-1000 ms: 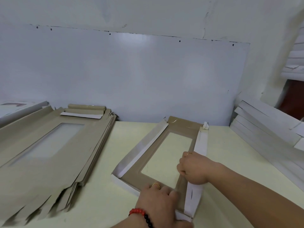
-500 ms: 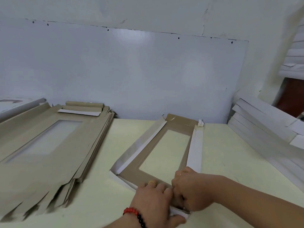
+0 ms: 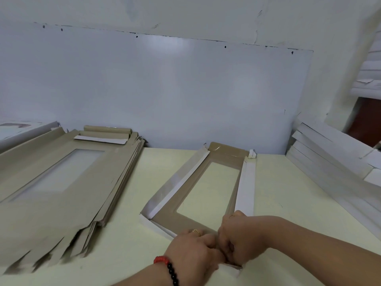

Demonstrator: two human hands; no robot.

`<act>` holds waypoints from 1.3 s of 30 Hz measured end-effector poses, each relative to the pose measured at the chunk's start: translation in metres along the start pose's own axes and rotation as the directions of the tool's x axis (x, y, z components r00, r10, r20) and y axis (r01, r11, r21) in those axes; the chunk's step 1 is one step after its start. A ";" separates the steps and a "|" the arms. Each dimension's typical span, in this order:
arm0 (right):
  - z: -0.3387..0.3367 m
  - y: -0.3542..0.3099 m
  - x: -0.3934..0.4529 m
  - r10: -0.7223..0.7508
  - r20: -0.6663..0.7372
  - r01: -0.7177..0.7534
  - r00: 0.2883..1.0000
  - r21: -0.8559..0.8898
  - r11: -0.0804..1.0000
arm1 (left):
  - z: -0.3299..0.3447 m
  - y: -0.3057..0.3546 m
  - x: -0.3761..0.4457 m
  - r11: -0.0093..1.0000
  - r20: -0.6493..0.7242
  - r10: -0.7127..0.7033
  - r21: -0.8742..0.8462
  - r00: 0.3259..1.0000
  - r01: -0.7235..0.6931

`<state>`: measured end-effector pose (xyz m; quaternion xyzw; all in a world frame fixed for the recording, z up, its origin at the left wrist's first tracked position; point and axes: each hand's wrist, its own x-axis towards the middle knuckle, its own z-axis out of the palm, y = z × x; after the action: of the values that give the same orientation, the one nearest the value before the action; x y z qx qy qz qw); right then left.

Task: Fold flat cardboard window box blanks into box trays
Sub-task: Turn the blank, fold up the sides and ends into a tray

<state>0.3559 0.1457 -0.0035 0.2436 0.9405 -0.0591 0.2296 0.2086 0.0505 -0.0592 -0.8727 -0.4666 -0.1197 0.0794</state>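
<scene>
Both hands' fingers curled, clamped on near right corner of box blank (image 3: 198, 195); right hand (image 3: 239, 242) and left hand (image 3: 193, 254) hide that corner. Blank lies mid-table (image 3: 278, 203), long side flaps raised. Flat blank stack (image 3: 61, 182) at left, cut off by frame edge.

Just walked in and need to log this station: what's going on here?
A person is folding a cardboard window box blank into a tray on the table. Both long side walls are up. The left hand and right hand work together at its near right corner. A stack of flat blanks lies to the left.
</scene>
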 end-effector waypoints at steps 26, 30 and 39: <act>-0.013 -0.009 -0.004 0.005 0.090 0.005 0.996 -0.113 0.994 | -0.004 -0.002 0.007 0.996 -0.078 -0.016 -0.089 0.997 0.009; -0.010 -0.008 -0.004 0.013 0.022 -0.011 1.000 -0.092 0.996 | 0.001 0.002 0.005 0.997 -0.107 0.026 0.073 0.994 -0.018; -0.002 -0.002 0.000 -0.070 0.002 0.068 0.998 -0.243 0.968 | -0.001 0.000 0.009 0.998 -0.067 -0.057 0.019 0.996 0.059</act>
<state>0.3537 0.1442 -0.0015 0.1809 0.9493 0.0491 0.2523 0.2132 0.0578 -0.0561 -0.8534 -0.4901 -0.1462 0.1006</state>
